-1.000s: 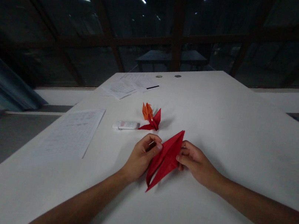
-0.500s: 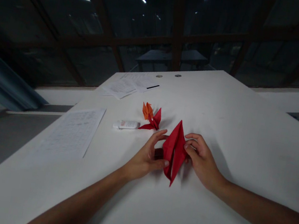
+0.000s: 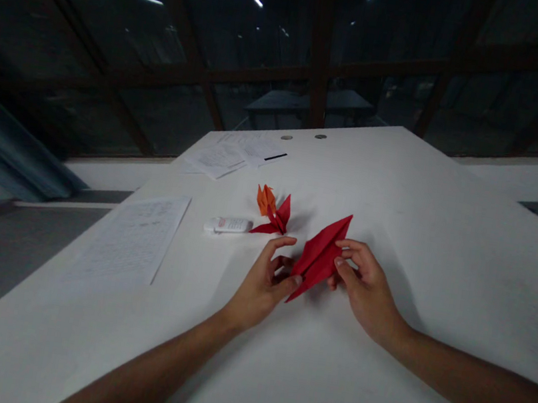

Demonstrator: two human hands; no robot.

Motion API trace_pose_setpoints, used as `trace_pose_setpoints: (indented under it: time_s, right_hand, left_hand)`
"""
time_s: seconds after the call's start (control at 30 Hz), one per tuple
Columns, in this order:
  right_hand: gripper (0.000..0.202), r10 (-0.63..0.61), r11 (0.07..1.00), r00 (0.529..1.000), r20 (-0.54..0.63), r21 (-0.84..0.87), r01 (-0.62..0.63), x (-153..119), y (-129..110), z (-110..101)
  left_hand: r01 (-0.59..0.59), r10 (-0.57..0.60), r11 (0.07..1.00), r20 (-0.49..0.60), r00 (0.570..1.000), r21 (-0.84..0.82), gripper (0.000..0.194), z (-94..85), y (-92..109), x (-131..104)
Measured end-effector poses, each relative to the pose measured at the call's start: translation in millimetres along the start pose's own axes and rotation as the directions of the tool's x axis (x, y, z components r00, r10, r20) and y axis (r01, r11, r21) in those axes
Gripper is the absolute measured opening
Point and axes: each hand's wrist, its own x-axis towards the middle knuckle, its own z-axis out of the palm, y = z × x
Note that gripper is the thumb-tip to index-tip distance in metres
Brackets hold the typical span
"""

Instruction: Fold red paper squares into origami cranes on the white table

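Observation:
A red folded paper (image 3: 320, 255), long and diamond-shaped with a crease down its middle, is held between my two hands just above the table. It tilts, its upper point leaning to the right. My left hand (image 3: 264, 285) pinches its lower left end with the thumb in front, the index finger raised off it. On the right edge, my right hand (image 3: 362, 286) grips it between thumb and fingers; some of those fingertips are hidden behind the paper. Just beyond my left hand stand a red origami crane (image 3: 277, 218) and an orange origami piece (image 3: 266, 199).
A white tube (image 3: 228, 224) with printing lies left of the crane. Printed sheets (image 3: 135, 235) lie at the table's left edge, with more papers (image 3: 225, 154) farther back. Two round discs (image 3: 320, 136) sit near the far edge of the white table (image 3: 443, 254), before dark windows.
The red paper has turned clockwise, from upright to slanting, its top point now farther right and its bottom point farther left. Both hands stay on it.

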Motion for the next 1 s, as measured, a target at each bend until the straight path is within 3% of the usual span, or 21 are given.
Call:
trace_pose_setpoints:
  time_s: [0.2,0.4,0.77,0.87,1.0]
  right_hand:
    - [0.02,-0.026,1.0,0.999,-0.047,-0.017,0.025,-0.9,-0.1,0.9]
    - [0.018,-0.025,0.999,0.997,-0.071,0.035,0.028,2.7,3.7,-0.7]
    - [0.013,0.023,0.992,0.995,-0.094,0.128,-0.011,5.7,4.3,-3.7]
    - [0.014,0.033,0.992,0.993,-0.11,0.128,-0.018,7.2,4.9,-3.6]
    - [0.014,0.035,0.992,0.994,-0.107,0.128,-0.022,7.4,5.3,-4.2]
  left_hand:
    - [-0.105,0.111,0.992,-0.089,0.99,0.074,0.036,2.3,-6.2,2.2]
    - [-0.065,0.088,0.97,-0.087,0.992,0.235,0.018,-0.1,-3.2,5.0]
    - [0.046,-0.016,0.973,-0.131,0.991,0.228,0.035,-1.0,-3.5,4.2]
    - [0.009,0.014,0.962,-0.082,0.997,0.272,0.034,-4.1,-3.5,5.1]
    - [-0.188,0.167,0.925,0.089,0.982,0.329,0.028,-5.3,-0.3,4.3]
